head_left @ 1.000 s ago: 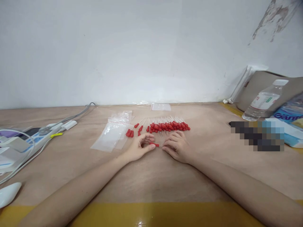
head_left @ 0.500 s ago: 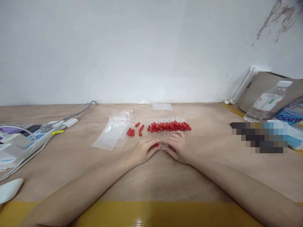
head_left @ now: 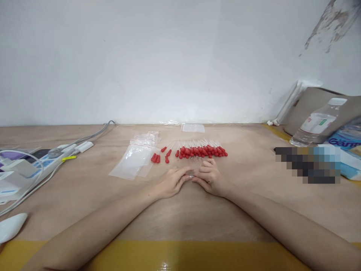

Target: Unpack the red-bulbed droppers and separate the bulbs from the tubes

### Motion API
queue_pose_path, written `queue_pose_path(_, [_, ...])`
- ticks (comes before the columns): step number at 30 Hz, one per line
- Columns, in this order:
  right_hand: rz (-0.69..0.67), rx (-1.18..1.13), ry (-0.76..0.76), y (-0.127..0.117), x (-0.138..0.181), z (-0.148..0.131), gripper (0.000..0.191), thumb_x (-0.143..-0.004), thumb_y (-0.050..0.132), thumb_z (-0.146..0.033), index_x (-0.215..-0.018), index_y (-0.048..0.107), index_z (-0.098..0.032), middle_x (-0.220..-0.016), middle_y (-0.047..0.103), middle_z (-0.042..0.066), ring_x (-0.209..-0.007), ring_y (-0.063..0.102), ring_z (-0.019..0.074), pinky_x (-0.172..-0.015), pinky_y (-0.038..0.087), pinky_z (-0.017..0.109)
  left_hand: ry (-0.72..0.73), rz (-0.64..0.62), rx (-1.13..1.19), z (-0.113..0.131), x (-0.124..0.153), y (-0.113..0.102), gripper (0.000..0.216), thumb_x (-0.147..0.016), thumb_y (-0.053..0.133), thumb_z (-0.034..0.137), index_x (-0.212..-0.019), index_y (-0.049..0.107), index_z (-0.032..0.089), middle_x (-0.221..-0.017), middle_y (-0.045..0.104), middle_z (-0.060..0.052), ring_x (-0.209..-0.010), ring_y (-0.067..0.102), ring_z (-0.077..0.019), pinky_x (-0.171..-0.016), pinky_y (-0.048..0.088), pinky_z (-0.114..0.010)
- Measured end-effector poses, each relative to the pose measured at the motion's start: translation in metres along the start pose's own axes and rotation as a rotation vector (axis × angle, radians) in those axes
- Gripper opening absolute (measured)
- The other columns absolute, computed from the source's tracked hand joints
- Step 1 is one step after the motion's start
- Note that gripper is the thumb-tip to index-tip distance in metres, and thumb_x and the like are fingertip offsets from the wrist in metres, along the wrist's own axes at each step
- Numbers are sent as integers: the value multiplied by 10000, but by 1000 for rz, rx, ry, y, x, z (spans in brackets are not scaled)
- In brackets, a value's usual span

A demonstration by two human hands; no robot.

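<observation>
Both hands pinch one dropper at tabletop centre

Your left hand (head_left: 171, 183) and right hand (head_left: 210, 177), fingers curled shut, meet on a thin clear glass dropper (head_left: 192, 175), mostly hidden; squeezing hard could snap it. At 12 o'clock lies the row of red-capped droppers (head_left: 201, 151); an elbow nudge would scatter it.

We had both forearms stretched forward and angled inward — our left hand (head_left: 172, 182) and right hand (head_left: 210, 177) lay low, knuckles up, fingers curled, fingertips meeting in a close pinch between them.
</observation>
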State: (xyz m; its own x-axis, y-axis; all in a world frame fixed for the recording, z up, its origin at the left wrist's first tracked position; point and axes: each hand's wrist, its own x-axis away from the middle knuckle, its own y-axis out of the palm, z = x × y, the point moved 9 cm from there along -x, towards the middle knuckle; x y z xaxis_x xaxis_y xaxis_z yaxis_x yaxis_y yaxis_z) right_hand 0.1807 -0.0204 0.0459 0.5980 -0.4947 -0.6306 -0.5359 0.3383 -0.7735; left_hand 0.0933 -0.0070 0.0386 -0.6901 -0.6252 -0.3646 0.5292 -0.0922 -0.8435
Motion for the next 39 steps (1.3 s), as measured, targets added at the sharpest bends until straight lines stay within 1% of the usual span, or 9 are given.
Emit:
queue_pose_path(4, [9, 14, -35, 0, 2, -2, 219, -859, 453, -320, -808, 640, -218, -582, 509, -3, -679, 415, 137, -753, 291, 320, -71, -70, 31, -7, 2, 3, 300, -908, 323, 264, -1178, 442, 209, -1015, 618, -42, -831, 580, -166, -780, 419, -292])
queue_pose_path(9, [38, 31, -46, -6, 5, -3, 193, -854, 464, -300, -881, 641, -229, -585, 509, 1, -673, 412, 143, -721, 311, 320, -63, -71, 28, -7, 4, 2, 269, -909, 323, 265, -1126, 469, 202, -943, 625, -40, -835, 579, -168, -740, 429, -279])
queue_pose_path(12, [104, 35, -13, -14, 8, 1, 166, -835, 498, -294, -863, 649, -232, -629, 532, 16, -674, 424, 146, -696, 333, 316, 28, -2, -13, 0, 4, -3, 246, -904, 365, 285, -1079, 510, 191, -921, 627, -43, -841, 571, -161, -766, 429, -286])
queue_pose_path(14, [130, 20, 12, -17, 8, 4, 150, -824, 514, -287, -849, 650, -230, -689, 564, 26, -691, 448, 146, -700, 355, 316, 119, 57, -90, 7, 5, -7, 252, -885, 422, 303, -1079, 532, 186, -964, 624, -57, -912, 552, -176, -831, 411, -318])
queue_pose_path(18, [94, -16, -9, -15, 6, 0, 146, -825, 512, -276, -890, 635, -234, -833, 634, 24, -807, 518, 150, -833, 368, 355, 239, 133, -258, 18, 6, -11, 255, -868, 460, 268, -1096, 553, 200, -1111, 595, -60, -1074, 491, -204, -964, 335, -391])
queue_pose_path(21, [72, 7, 10, -14, 3, 0, 196, -832, 503, -294, -980, 616, -230, -966, 643, 32, -937, 532, 162, -932, 324, 389, 276, 171, -339, 21, 7, -13, 260, -871, 453, 232, -1111, 544, 192, -1117, 602, -55, -1094, 491, -195, -1006, 302, -413])
queue_pose_path(24, [43, 21, 7, -11, 2, 0, 219, -838, 497, -289, -1017, 610, -232, -987, 652, 24, -1001, 525, 167, -970, 303, 401, 310, 193, -415, 24, 7, -14, 237, -869, 455, 221, -1079, 553, 171, -1117, 603, -61, -1107, 487, -197, -1015, 299, -423])
queue_pose_path(31, [138, 30, -78, -14, 4, -6, 173, -823, 517, -210, -957, 627, -213, -920, 677, 13, -949, 561, 158, -981, 321, 413, 314, 173, -494, 28, 4, -16, 162, -882, 424, 220, -880, 570, 147, -952, 639, -47, -1007, 527, -179, -1001, 299, -419])
queue_pose_path(39, [160, 112, -179, -16, 11, -11, 280, -832, 449, -94, -1070, 570, -181, -1014, 636, 50, -1013, 519, 164, -990, 329, 416, 260, 133, -507, 24, 5, -15, 189, -890, 400, 238, -816, 554, 158, -862, 615, -36, -917, 521, -167, -934, 316, -390])
